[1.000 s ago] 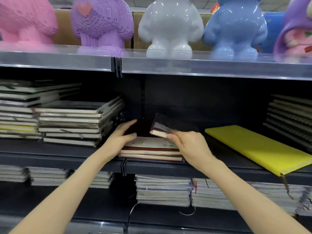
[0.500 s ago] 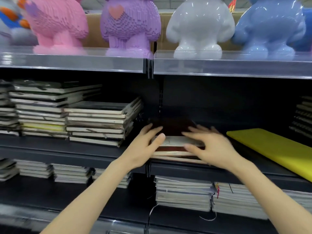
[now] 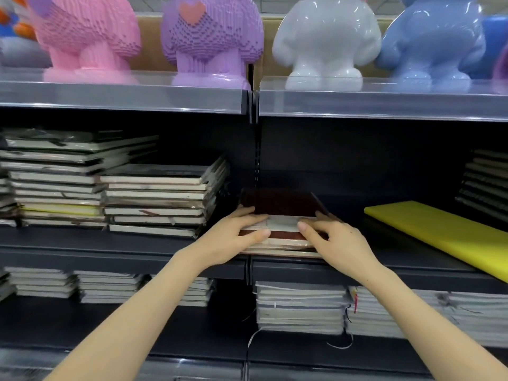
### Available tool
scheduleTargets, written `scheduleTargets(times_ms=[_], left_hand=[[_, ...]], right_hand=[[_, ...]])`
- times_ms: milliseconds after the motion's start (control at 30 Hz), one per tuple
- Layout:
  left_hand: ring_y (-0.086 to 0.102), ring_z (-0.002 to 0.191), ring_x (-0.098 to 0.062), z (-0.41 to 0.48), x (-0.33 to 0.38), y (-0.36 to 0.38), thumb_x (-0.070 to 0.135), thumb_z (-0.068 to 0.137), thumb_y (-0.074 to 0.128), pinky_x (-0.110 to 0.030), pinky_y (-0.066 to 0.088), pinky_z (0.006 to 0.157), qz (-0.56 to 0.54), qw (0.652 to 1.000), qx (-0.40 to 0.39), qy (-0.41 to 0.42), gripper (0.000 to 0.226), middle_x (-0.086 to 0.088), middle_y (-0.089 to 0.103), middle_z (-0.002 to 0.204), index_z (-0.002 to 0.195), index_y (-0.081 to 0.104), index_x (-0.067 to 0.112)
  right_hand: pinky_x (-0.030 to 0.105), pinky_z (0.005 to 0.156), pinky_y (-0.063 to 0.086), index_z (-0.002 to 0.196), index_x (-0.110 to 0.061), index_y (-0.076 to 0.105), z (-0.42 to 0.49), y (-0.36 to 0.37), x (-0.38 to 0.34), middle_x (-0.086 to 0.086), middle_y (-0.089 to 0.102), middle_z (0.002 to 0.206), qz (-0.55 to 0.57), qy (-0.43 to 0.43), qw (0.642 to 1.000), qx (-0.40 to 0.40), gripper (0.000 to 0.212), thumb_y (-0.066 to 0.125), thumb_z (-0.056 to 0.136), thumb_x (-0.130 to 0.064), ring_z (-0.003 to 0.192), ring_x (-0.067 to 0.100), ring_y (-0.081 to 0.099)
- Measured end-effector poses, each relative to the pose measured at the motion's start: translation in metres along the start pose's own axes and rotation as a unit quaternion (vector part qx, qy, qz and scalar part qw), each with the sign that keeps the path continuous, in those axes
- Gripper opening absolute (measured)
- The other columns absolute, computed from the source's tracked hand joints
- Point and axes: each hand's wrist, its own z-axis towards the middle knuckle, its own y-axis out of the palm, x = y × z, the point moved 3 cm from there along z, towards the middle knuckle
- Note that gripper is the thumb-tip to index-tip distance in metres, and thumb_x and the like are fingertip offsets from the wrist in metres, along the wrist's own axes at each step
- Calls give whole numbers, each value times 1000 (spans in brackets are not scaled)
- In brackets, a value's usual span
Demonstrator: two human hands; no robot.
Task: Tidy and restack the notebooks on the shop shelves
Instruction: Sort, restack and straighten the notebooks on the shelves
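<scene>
- Where the two bays of the dark middle shelf [image 3: 123,243] join, a short stack of notebooks [image 3: 283,244] lies flat at the near edge, just right of the joint
- Left of it on the same shelf stand taller notebook stacks [image 3: 154,199], near but not touching it
- Well to the right lies a yellow notebook [image 3: 439,232], its long axis slanting from far left to near right and its near end reaching over the shelf lip
- On top of the short stack sits a dark red notebook [image 3: 280,202], cover up, page edges facing near, squared to the shelf; foreshortening hides which of its sides is longer
- Against the stack's near-left corner presses the left hand [image 3: 233,240], fingers nearly straight on the red cover's left edge, thumb flat on the page edges
- At the near-right corner the right hand [image 3: 335,240] mirrors it, fingers loosely extended along the right side and thumb on the front, so the stack sits between both hands
</scene>
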Motion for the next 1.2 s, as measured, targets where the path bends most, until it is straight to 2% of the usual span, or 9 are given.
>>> scheduleTargets(times_ms=[200, 367, 467, 567, 700, 800, 900, 1100, 1200], left_hand=[[15, 143, -6, -16, 15, -17, 54, 92, 42, -25, 13, 115, 60, 997, 33, 47, 54, 7, 32, 151, 141, 42, 29], [59, 106, -12, -68, 9, -77, 40, 93, 45, -26, 43, 92, 187, 927, 277, 172, 38, 4, 68, 109, 110, 69, 16], [59, 99, -27, -79, -29, -119, 37, 92, 45, -37, 42, 85, 289, 878, 370, 94, 39, -8, 67, 105, 106, 69, 10], [57, 107, -41, -77, -72, -153, 47, 91, 40, -49, 45, 90, 336, 875, 349, -24, 54, -21, 62, 117, 116, 65, 7], [49, 117, -47, -77, -96, -174, 66, 82, 33, -52, 42, 95, 276, 903, 311, -106, 79, -29, 53, 128, 124, 60, 5], [52, 115, -40, -83, -98, -177, 64, 81, 54, -44, 45, 93, 232, 913, 321, -97, 73, -21, 55, 129, 126, 59, 7], [58, 107, -34, -87, -97, -173, 44, 81, 68, -38, 47, 86, 200, 915, 341, -84, 59, -13, 57, 127, 129, 56, 11], [51, 104, -5, -100, -81, -174, 47, 86, 60, -15, 38, 82, 35, 921, 370, -111, 55, 2, 60, 123, 130, 55, 16], [56, 96, -3, -119, -66, -171, 49, 89, 53, -7, 38, 73, -11, 911, 400, -94, 43, 14, 64, 103, 118, 63, 19]], right_hand=[[38, 112, 28, 134, -37, 52, -7, -9, -28, 2, 42, 148, -97, -8, 993, 65, 50, 32, 93, -59, 141, 21, 31], [25, 106, 32, 136, -23, 52, 3, 2, -108, -4, 52, 139, 15, -131, 979, 154, 50, 43, 94, -48, 132, 12, 44], [30, 112, 28, 144, -21, 41, 32, 23, -154, 1, 42, 148, 30, -168, 979, 110, 55, 45, 95, -48, 139, 16, 34], [37, 118, 16, 150, -26, 24, 64, 39, -187, 5, 17, 159, 12, -172, 984, 37, 65, 44, 94, -52, 147, 23, 12], [31, 117, 18, 148, -29, 30, 91, 51, -193, 5, 19, 158, 14, -154, 987, -49, 67, 51, 90, -55, 146, 21, 16], [26, 114, 22, 142, -26, 43, 92, 51, -189, 5, 34, 153, 55, -163, 984, -50, 61, 58, 88, -48, 141, 17, 30], [24, 111, 26, 140, -21, 47, 89, 49, -193, 5, 43, 147, 22, -187, 982, -18, 55, 57, 90, -43, 136, 18, 39], [24, 99, 38, 131, -11, 57, 72, 44, -199, 8, 56, 135, 1, -238, 969, 66, 42, 61, 92, -26, 122, 23, 54], [28, 89, 50, 116, -7, 67, 52, 38, -194, 9, 68, 116, 17, -281, 951, 126, 35, 72, 82, -16, 102, 26, 67]])
